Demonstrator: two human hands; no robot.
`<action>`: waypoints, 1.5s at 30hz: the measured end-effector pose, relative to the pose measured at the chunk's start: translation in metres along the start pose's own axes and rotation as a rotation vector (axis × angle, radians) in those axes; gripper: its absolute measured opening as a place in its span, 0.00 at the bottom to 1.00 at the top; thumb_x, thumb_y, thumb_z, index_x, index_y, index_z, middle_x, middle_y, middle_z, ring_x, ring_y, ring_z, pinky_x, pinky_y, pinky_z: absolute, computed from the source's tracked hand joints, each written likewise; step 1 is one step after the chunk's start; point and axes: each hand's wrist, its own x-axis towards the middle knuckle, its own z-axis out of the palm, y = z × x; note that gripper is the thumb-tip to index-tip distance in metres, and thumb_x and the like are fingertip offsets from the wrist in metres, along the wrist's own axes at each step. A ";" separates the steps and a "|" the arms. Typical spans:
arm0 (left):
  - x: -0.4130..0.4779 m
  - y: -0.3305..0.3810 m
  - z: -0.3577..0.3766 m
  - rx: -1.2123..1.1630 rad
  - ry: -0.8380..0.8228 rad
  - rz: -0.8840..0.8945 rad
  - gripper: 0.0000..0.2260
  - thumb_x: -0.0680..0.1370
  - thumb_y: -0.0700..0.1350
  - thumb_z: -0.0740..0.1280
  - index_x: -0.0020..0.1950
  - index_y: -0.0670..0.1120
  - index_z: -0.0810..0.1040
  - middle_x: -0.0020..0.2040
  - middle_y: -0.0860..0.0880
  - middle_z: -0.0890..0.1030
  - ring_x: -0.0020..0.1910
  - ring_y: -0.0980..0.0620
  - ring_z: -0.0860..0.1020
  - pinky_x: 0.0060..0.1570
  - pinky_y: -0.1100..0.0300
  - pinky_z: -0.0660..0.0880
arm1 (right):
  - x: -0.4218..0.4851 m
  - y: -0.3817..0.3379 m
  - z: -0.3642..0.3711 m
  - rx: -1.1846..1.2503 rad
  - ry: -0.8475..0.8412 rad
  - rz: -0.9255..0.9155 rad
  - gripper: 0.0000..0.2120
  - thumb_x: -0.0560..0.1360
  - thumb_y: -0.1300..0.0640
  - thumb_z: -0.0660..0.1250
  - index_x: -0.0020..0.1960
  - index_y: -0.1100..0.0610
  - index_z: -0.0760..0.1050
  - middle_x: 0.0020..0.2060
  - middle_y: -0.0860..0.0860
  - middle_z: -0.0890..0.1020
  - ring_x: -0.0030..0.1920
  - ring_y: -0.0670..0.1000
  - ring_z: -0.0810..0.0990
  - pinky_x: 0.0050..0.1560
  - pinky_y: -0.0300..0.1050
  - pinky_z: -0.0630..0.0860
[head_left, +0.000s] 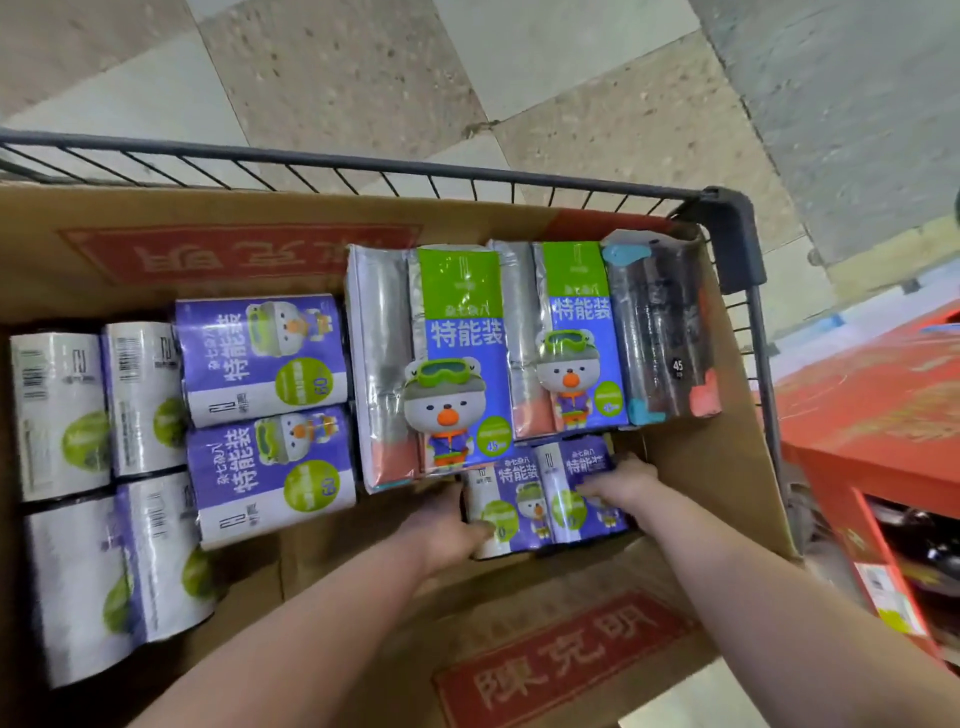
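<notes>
The left hand (451, 530) and right hand (621, 480) curl around two purple packs (545, 499) inside the box (727, 467); squeezed unevenly, one slippery pack may slide out.

A: Where is room left inside the cardboard box (727, 467)?
B: A bare strip of floor is seen along the near wall, between the lying purple packs (270, 473) and the small pair of packs (545, 499); its right end is taken by the left hand (447, 530).
A: And rightward?
B: A narrow gap is left between the pair and the right wall. The far side is closed by upright green-and-blue packs (457, 364) and a dark pack (660, 332); the left end is filled by white rolls (57, 415).
</notes>
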 end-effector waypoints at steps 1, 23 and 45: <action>0.003 -0.001 0.001 -0.043 0.009 -0.024 0.30 0.77 0.53 0.67 0.75 0.48 0.60 0.72 0.46 0.68 0.69 0.46 0.69 0.66 0.59 0.67 | 0.000 0.002 0.000 0.008 0.006 -0.001 0.30 0.68 0.59 0.76 0.65 0.65 0.68 0.54 0.60 0.79 0.50 0.55 0.80 0.53 0.47 0.78; 0.013 0.019 0.019 -0.658 -0.090 -0.333 0.11 0.78 0.54 0.65 0.55 0.48 0.74 0.44 0.48 0.79 0.38 0.52 0.75 0.34 0.63 0.69 | -0.007 0.015 -0.022 0.117 -0.281 0.010 0.28 0.67 0.44 0.75 0.61 0.54 0.73 0.58 0.51 0.78 0.54 0.52 0.79 0.44 0.42 0.76; -0.160 0.039 -0.017 -0.637 -0.006 0.193 0.31 0.62 0.56 0.75 0.61 0.42 0.76 0.47 0.42 0.84 0.38 0.45 0.83 0.36 0.54 0.80 | -0.210 0.072 -0.057 0.455 -0.044 -0.255 0.14 0.70 0.44 0.72 0.48 0.53 0.78 0.39 0.48 0.85 0.40 0.49 0.81 0.45 0.42 0.73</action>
